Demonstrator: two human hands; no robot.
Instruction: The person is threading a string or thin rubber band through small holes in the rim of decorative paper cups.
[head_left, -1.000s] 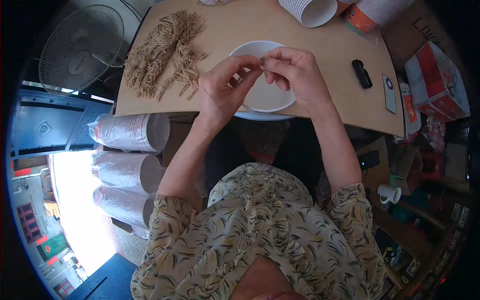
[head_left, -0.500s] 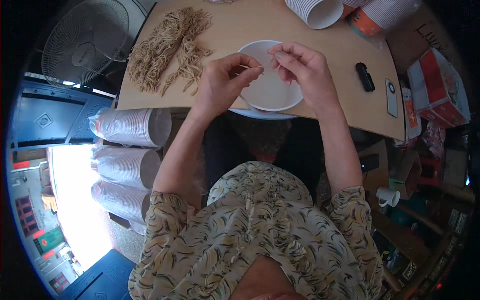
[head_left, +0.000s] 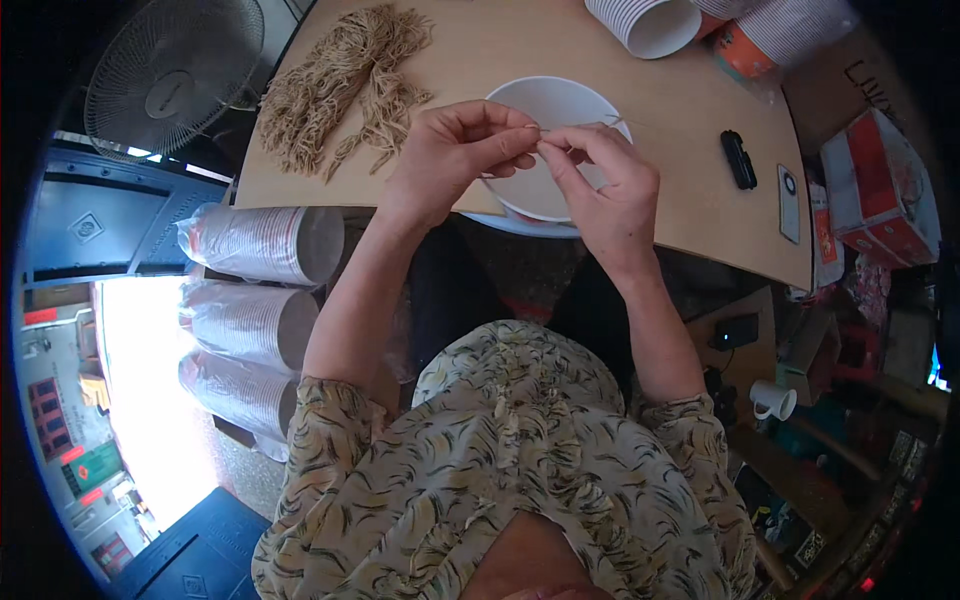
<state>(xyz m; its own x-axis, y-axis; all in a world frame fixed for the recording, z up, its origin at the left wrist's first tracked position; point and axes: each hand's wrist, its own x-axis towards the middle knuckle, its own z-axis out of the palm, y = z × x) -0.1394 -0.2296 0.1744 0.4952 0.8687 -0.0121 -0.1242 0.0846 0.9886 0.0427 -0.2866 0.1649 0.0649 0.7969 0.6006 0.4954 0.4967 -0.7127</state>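
Note:
Over a white bucket (head_left: 545,205), my two hands meet at the fingertips. My left hand (head_left: 465,158) is closed in a pinch on a thin pale strand (head_left: 543,129). My right hand (head_left: 608,190) pinches the same strand from the other side, thumb against index finger. Most of the strand is hidden by my fingers, and its exact kind is too small to make out. Left of the bucket on the table lies a heap of tan, twisted, stringy strands (head_left: 335,90), with a smaller bunch (head_left: 385,110) beside it.
Stacked paper tubs (head_left: 650,25) lie at the table's (head_left: 690,190) far right. A black oblong object (head_left: 738,160) and a phone (head_left: 788,205) rest near its right edge. Wrapped tub stacks (head_left: 250,243) stand below left, beside a fan (head_left: 175,90). A white mug (head_left: 773,400) sits lower right.
My hands were apart above the bucket and have come together at the fingertips. My right hand has moved left and down, and now pinches the strand.

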